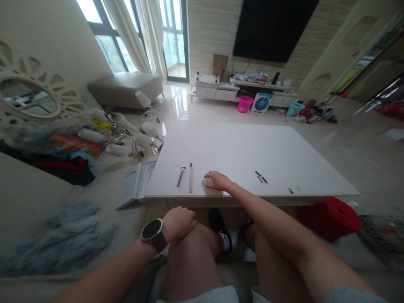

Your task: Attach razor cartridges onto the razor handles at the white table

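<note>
My right hand [216, 180] is closed around a small, whitish, translucent object [206, 183] at the near edge of the white table [233, 147]. Fingers cover part of that object, so its kind cannot be made out. To its left, a pale toothbrush [190, 179] with a dark head lies lengthwise. Beside the toothbrush is a grey razor [181, 177]. Three small dark strips [261, 177] lie right of my right hand. My left hand [179, 223], a watch [152, 230] on its wrist, rests on my left knee with fingers laid over it, holding nothing.
Near the table's right front lie a small brownish piece [291, 190] and a clear bit [298, 189]. A red stool-like object [330, 219] stands at the right. A chandelier with white shades [143, 134] sits left on the floor. Beyond are a pink bin [244, 104] and TV cabinet [214, 92].
</note>
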A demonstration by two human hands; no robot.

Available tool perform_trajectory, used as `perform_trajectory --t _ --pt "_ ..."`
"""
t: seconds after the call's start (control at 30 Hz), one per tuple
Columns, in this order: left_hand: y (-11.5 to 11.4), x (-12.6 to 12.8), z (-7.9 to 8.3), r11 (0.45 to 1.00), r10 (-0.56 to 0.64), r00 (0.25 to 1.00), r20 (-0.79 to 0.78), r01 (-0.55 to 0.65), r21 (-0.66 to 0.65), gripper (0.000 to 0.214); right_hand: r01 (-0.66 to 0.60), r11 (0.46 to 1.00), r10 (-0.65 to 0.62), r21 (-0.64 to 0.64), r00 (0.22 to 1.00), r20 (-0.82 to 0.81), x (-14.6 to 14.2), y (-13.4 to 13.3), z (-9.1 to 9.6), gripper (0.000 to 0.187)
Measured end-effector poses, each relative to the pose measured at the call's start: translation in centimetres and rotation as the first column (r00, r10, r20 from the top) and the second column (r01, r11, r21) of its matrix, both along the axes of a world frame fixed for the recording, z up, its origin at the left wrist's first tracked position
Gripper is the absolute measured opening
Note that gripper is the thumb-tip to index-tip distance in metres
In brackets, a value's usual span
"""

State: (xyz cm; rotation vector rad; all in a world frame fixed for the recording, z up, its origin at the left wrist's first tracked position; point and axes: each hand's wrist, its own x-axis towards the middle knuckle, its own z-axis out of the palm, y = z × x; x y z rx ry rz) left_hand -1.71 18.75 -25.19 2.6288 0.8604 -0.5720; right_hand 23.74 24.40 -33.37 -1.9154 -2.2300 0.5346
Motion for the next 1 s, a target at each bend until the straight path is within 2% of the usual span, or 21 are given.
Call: perform_trajectory --t 0.1,0.2,0.4,0.47,0.53,0.6,0.8,1.0 --pt "0.0 0.0 0.0 1.000 -0.003 1.000 0.004 0.003 0.002 0.038 0.131 0.991 -0.131 0.012 0.991 0.015 2.8 0.4 0.4 0.030" --pt "0.0 0.0 0.0 1.000 -0.001 1.000 0.001 0.001 -0.002 0.038 0.303 0.953 -0.302 -0.007 0.952 0.058 7.2 0.2 0.3 0.025" --pt "0.0 0.0 0.2 1.000 -0.004 1.000 0.000 0.004 0.008 0.040 0.608 0.794 -0.598 0.005 0.780 0.184 17.3 -3.8 -0.2 0.025" --pt "0.0 0.0 0.0 1.000 -0.006 1.000 -0.004 0.006 0.009 0.041 0.671 0.741 -0.657 0.018 0.721 0.220 20.1 -5.7 -0.2 0.025" --pt "0.1 0.1 -0.1 1.000 -0.002 1.000 -0.006 0.002 0.007 0.041 0.702 0.712 -0.682 0.014 0.687 0.250 22.2 -7.3 -0.3 0.022" --pt "0.1 0.1 -0.3 1.000 0.001 1.000 0.001 -0.001 0.007 0.042 0.693 0.721 -0.668 -0.007 0.698 0.258 23.6 -8.7 -0.5 0.019" --pt "0.1 0.1 -0.1 1.000 0.006 1.000 0.009 -0.006 0.012 0.042 0.571 0.818 -0.549 -0.063 0.810 0.207 24.8 -10.2 -1.8 0.020" --pt "0.1 0.2 0.0 1.000 0.001 1.000 0.012 -0.001 0.011 0.042 0.546 0.833 -0.516 -0.088 0.825 0.228 24.7 -9.4 -2.3 0.016"
